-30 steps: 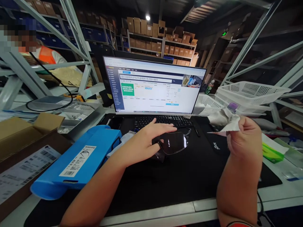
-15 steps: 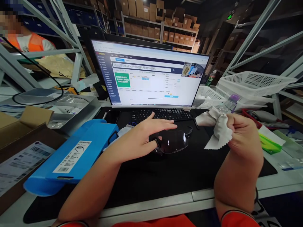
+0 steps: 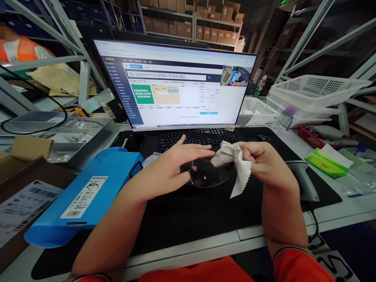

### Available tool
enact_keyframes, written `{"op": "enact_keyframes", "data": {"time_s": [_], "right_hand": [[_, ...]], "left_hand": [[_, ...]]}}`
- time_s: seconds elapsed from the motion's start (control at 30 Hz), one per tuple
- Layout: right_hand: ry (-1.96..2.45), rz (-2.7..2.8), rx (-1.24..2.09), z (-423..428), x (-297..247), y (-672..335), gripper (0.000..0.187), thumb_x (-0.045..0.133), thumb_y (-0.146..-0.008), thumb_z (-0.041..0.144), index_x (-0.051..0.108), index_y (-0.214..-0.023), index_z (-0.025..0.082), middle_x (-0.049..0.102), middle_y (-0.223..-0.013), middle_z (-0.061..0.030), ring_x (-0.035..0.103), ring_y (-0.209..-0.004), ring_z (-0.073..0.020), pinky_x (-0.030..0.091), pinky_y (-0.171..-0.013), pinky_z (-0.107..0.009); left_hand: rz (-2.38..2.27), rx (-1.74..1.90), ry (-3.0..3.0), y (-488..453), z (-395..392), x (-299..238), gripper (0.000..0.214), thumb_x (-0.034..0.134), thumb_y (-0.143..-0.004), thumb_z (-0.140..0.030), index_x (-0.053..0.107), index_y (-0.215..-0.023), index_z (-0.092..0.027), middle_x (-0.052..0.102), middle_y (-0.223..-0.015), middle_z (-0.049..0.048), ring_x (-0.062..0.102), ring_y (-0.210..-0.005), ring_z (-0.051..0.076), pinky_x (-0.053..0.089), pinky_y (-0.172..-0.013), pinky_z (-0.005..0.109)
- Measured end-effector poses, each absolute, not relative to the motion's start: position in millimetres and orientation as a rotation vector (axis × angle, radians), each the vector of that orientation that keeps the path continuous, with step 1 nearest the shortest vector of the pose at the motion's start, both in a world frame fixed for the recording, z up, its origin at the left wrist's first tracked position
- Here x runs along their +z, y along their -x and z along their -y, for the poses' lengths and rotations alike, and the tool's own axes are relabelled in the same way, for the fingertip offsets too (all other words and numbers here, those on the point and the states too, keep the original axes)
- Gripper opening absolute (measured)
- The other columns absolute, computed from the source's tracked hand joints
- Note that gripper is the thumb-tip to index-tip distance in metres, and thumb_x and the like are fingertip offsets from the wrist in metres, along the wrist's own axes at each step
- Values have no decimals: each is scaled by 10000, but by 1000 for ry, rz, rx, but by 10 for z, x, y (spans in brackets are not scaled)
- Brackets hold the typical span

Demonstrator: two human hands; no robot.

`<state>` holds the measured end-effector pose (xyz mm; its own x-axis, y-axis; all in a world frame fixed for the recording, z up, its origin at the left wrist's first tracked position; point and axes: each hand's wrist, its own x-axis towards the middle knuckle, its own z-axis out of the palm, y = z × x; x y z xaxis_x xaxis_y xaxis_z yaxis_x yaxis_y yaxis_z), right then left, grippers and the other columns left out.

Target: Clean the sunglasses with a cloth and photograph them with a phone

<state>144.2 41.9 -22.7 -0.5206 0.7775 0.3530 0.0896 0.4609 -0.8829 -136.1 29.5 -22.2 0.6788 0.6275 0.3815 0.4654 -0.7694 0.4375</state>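
Dark-tinted glasses (image 3: 207,176) are held above the black desk mat by my left hand (image 3: 170,168). Its fingers grip them at the left side, index finger stretched along the top edge. Pinched in my closed right hand (image 3: 260,160) is a light grey cleaning cloth (image 3: 241,172) with zigzag edges. The cloth hangs down over the right part of the lens; whether it touches the lens I cannot tell. Left of my left forearm lies a blue box (image 3: 114,172) with a white label.
Behind my hands stand a keyboard (image 3: 199,137) and a lit monitor (image 3: 164,90). A handheld scanner (image 3: 304,180) lies beside my right wrist. White perforated baskets (image 3: 320,90) are stacked at the right. An open cardboard box (image 3: 29,188) sits at the left. A person in an orange vest (image 3: 26,49) is behind.
My right hand has brought the cloth leftward to the glasses, uncovering the scanner. My left hand keeps hold of the glasses. The camera view has shifted slightly.
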Motion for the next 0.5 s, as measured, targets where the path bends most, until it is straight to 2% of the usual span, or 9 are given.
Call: {"op": "enact_keyframes", "data": {"time_s": [0.17,0.23,0.33,0.5], "right_hand": [[657,2014,1569,-464,-283,-1277,382,646,-756,103,298,-644,215,297,-636,71,253,-591,-83,195,-526,-250],[642,2060,1645,-479,-305,-1214,322,598,-727,79,315,-651,213,285,-623,80,229,-575,-75,178,-514,-240],[710,2105,1555,-492,-346,-1153,269,540,-677,46,327,-655,208,298,-629,77,239,-587,-75,193,-523,-226],[871,1968,1286,-479,-406,-1108,355,604,-622,42,293,-630,212,339,-630,57,304,-645,-96,222,-555,-226]], "left_hand": [[-973,1035,-2611,1297,-340,-306,476,573,-850,-83,665,-1295,-225,714,-1295,31,657,-1212,202,350,-1224,475],[-981,1085,-2678,1277,-352,-333,474,547,-824,-39,697,-1244,-198,742,-1229,45,688,-1146,201,406,-1187,476],[-1004,1074,-2778,1272,-351,-333,496,508,-807,-10,709,-1227,-180,754,-1197,60,704,-1105,211,432,-1165,507],[-1048,1098,-2793,1302,-332,-293,502,473,-811,-6,718,-1213,-178,757,-1177,59,705,-1091,205,391,-1198,525]]}}
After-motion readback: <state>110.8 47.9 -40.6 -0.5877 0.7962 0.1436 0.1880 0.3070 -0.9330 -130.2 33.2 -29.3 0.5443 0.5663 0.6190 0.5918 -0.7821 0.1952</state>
